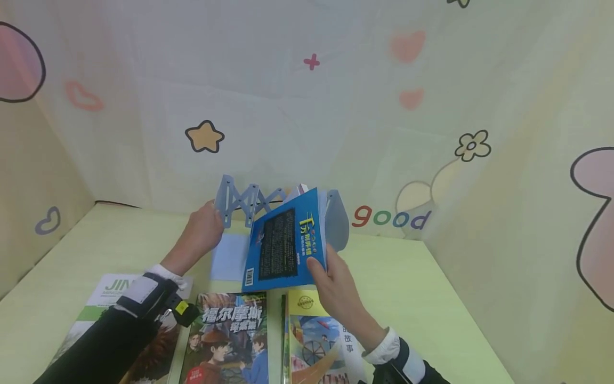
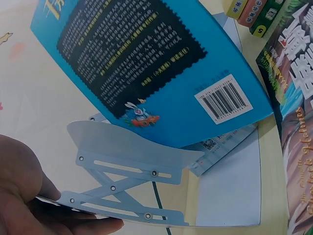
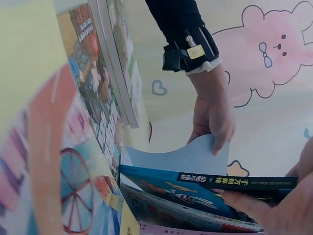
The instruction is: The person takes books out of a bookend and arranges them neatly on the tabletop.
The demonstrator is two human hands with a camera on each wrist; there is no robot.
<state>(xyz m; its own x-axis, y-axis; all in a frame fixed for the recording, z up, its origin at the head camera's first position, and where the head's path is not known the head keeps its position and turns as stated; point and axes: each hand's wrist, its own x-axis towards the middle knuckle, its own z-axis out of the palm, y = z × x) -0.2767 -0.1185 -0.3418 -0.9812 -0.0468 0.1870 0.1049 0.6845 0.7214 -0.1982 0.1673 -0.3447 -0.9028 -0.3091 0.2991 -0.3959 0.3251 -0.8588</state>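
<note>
My left hand [image 1: 203,226] grips the upright left end panel of a pale blue expanding book rack [image 1: 242,202]. In the left wrist view, its fingers lie along that panel beside the crisscross slats [image 2: 113,188]. My right hand [image 1: 338,280] holds a thin blue book [image 1: 288,240] by its right edge, thumb on the back cover. The book tilts between the rack's two end panels, barcode at its lower left corner. Other books [image 3: 195,210] stand close against it in the right wrist view. The rack's right end panel [image 1: 338,218] rises behind my right hand.
Along the front of the pale yellow table [image 1: 412,298] lie a comic book [image 1: 227,336], a book pile with a yellow cover [image 1: 318,341] and, partly under my left sleeve, a white and green book [image 1: 103,290]. A patterned curtain [image 1: 268,106] hangs behind.
</note>
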